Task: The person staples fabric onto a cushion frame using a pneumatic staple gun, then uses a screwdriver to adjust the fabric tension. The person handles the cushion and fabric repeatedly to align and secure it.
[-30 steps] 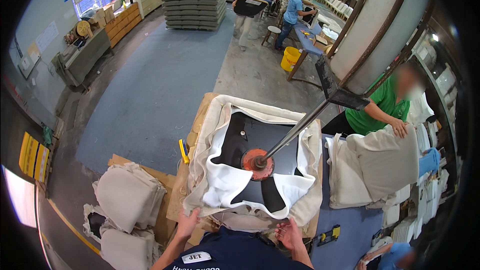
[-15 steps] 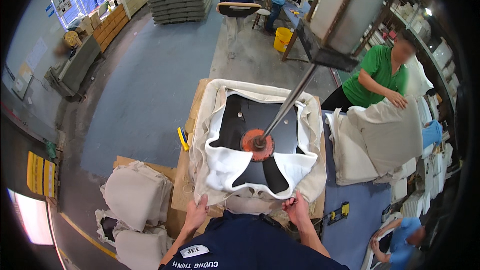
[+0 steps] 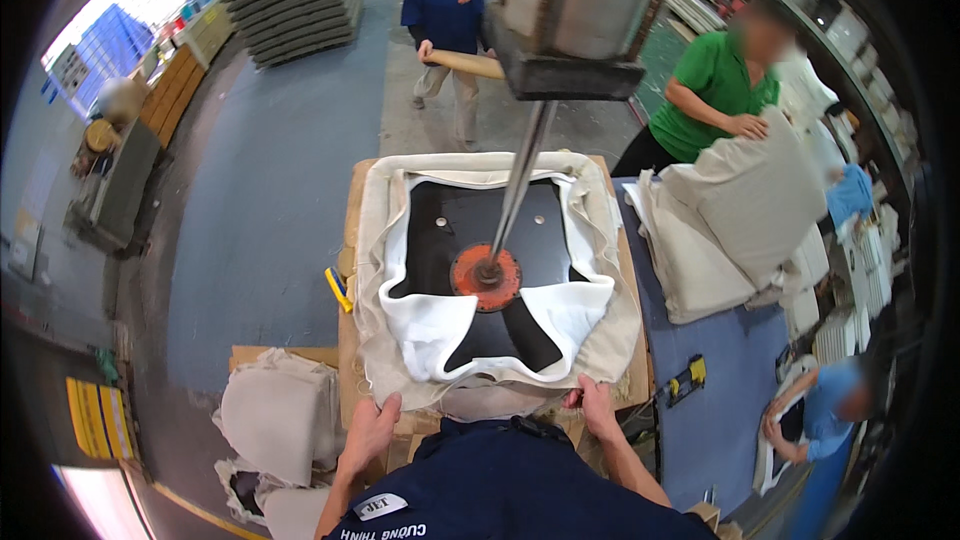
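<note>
A seat cushion lies upside down before me, its black base plate ringed by white padding and a loose beige fabric cover. A metal press rod with a round orange foot stands on the middle of the plate. At the cover's near left corner my left hand is closed on the fabric edge. My right hand pinches the same edge at the near right. Fingertips of both hands are partly hidden by the cloth.
A yellow-and-blue hand tool lies left of the cushion. On the right-hand blue table are a yellow-black staple gun and stacked beige covers, handled by a person in green. Beige cushions sit at lower left. The press column hangs ahead.
My view has shifted, so the cushion sits slightly further left. Both hands keep their grip on the cover. The person in navy has come nearer with the flat padded piece.
</note>
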Demonstrator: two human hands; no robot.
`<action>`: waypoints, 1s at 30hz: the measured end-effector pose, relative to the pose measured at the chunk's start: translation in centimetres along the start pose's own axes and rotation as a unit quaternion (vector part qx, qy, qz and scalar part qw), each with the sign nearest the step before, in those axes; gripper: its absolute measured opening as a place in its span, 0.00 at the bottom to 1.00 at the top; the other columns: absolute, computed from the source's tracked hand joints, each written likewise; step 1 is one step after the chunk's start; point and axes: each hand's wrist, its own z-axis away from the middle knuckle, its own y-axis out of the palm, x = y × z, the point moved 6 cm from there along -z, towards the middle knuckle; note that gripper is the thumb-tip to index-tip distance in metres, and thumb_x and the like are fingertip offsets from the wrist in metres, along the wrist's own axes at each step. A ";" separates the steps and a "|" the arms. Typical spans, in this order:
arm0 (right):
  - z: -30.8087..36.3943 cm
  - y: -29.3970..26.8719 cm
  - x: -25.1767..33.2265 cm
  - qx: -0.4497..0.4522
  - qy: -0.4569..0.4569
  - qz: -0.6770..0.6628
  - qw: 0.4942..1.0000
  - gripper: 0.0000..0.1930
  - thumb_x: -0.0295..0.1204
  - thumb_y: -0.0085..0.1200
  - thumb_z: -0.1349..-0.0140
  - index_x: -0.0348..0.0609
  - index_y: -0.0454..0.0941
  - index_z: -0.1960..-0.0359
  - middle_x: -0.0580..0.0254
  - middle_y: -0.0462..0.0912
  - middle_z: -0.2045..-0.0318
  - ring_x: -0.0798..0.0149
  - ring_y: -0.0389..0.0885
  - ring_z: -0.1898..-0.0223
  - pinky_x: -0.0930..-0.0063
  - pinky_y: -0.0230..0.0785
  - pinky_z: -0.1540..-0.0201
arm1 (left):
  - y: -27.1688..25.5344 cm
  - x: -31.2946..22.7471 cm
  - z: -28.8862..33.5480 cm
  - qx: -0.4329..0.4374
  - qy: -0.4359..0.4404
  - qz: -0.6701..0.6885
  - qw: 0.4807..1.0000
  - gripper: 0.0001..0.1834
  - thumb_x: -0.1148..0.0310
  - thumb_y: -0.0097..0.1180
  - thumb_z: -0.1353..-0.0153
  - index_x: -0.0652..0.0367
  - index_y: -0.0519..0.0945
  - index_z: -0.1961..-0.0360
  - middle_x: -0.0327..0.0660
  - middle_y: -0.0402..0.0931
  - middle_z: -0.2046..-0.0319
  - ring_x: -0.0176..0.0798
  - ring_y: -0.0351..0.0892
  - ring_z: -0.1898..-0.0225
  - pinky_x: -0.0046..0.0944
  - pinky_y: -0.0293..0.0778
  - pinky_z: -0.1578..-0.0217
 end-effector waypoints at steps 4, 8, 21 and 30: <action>0.2 -0.5 -1.0 0.002 0.075 -0.018 0.997 0.29 0.51 0.46 0.27 0.40 0.76 0.79 0.58 0.81 0.80 0.63 0.81 0.76 0.70 0.74 0.68 | 0.6 0.6 -0.5 -0.020 0.003 0.103 0.994 0.17 0.60 0.53 0.29 0.64 0.76 0.70 0.35 0.72 0.78 0.31 0.69 0.76 0.38 0.67 0.74; 0.9 0.9 -2.4 -0.013 0.163 -0.099 0.982 0.27 0.51 0.45 0.27 0.43 0.73 0.78 0.57 0.79 0.77 0.58 0.80 0.71 0.63 0.73 0.63 | 1.1 1.0 -1.1 -0.015 -0.005 0.144 0.990 0.15 0.61 0.53 0.28 0.62 0.76 0.67 0.34 0.72 0.77 0.30 0.69 0.76 0.35 0.66 0.75; 3.3 2.5 0.2 0.007 0.012 -0.097 0.995 0.26 0.38 0.42 0.26 0.38 0.70 0.84 0.56 0.74 0.84 0.58 0.77 0.79 0.64 0.74 0.68 | 0.4 2.6 0.6 -0.037 0.037 0.200 0.978 0.09 0.68 0.54 0.30 0.62 0.74 0.56 0.32 0.69 0.78 0.27 0.65 0.79 0.32 0.61 0.80; 1.3 2.3 0.2 0.018 0.045 -0.056 0.997 0.28 0.43 0.41 0.25 0.36 0.75 0.80 0.55 0.79 0.82 0.59 0.80 0.76 0.66 0.74 0.66 | 0.1 2.0 -1.9 -0.011 0.030 0.115 0.993 0.11 0.63 0.53 0.29 0.62 0.76 0.61 0.32 0.67 0.81 0.28 0.64 0.81 0.33 0.60 0.80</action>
